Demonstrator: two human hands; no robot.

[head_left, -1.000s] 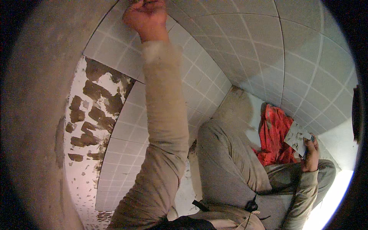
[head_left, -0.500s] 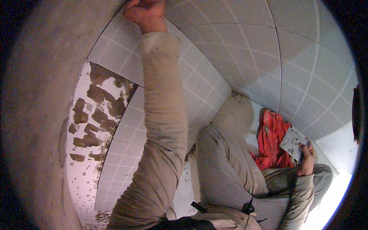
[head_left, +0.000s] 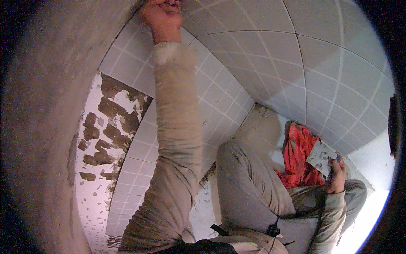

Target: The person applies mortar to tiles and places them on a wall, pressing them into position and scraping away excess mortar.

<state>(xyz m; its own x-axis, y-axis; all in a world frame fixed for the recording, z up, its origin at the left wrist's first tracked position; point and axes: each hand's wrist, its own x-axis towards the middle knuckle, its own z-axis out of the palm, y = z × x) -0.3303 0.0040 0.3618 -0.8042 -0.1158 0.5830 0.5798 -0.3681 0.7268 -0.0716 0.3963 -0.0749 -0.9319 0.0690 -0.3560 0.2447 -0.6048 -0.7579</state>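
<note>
My left hand [head_left: 163,19] is raised high, at the top edge of the picture, where a tiled wall [head_left: 131,51] meets the rough plastered surface. Its fingers are curled in, and whatever they may hold is hidden. The sleeved left arm crosses the middle of the view. Down at the right, my right hand [head_left: 336,175] pinches a flat, pale grey rectangular plate [head_left: 319,158] between thumb and fingers. Dark and whitish smears mark the plate's face. Behind it lies crumpled red cloth or plastic sheeting [head_left: 296,148].
Rough plaster [head_left: 38,127] fills the left side. Beside it is a white strip with brown patches [head_left: 103,139]. A second tiled wall [head_left: 270,55] rises at the upper right. My bent legs [head_left: 249,178] take up the lower middle. Bright light enters at the lower right.
My left hand sits slightly lower in the picture, with more of its curled fingers showing. The right hand still holds the plate in nearly the same place. The whole view has shifted a little.
</note>
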